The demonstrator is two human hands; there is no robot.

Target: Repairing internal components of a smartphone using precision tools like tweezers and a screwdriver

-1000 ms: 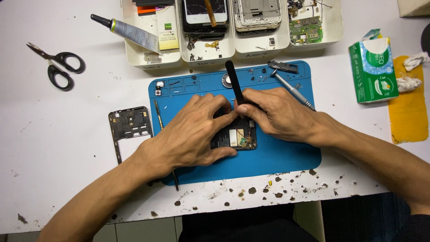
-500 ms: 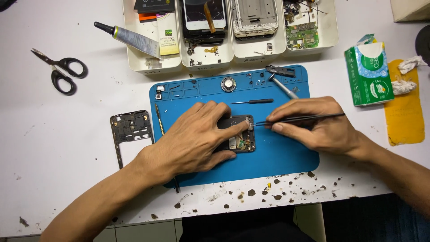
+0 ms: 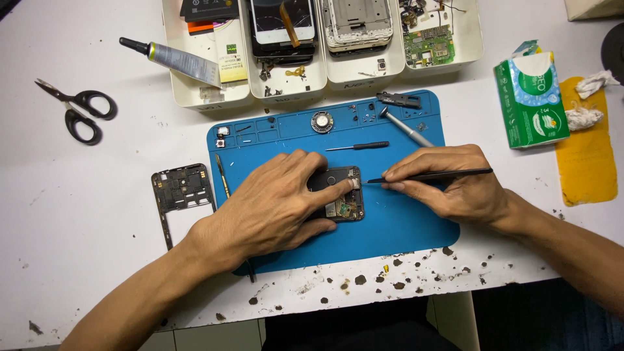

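Note:
An opened black phone (image 3: 341, 198) with its insides showing lies on a blue work mat (image 3: 403, 227). My left hand (image 3: 273, 208) lies flat over the phone's left part, with a fingertip pressing near its upper right corner. My right hand (image 3: 455, 185) rests on the mat just right of the phone and grips thin black tweezers (image 3: 429, 175), held level, with the tip pointing left at the phone's upper right edge. Most of the phone is hidden under my left hand.
On the mat lie a small black screwdriver (image 3: 357, 146), a silver pen-like tool (image 3: 406, 127), a round speaker part (image 3: 322, 121) and a black bracket (image 3: 398, 99). Left of it lie a phone frame (image 3: 182, 188) and scissors (image 3: 78, 110). White trays (image 3: 325, 71), a glue tube (image 3: 172, 57) and a tissue pack (image 3: 532, 97) sit behind.
My right hand has put down the black stick tool it held a second ago, moved to the right of the phone and now holds tweezers level. My left hand has stayed on the phone.

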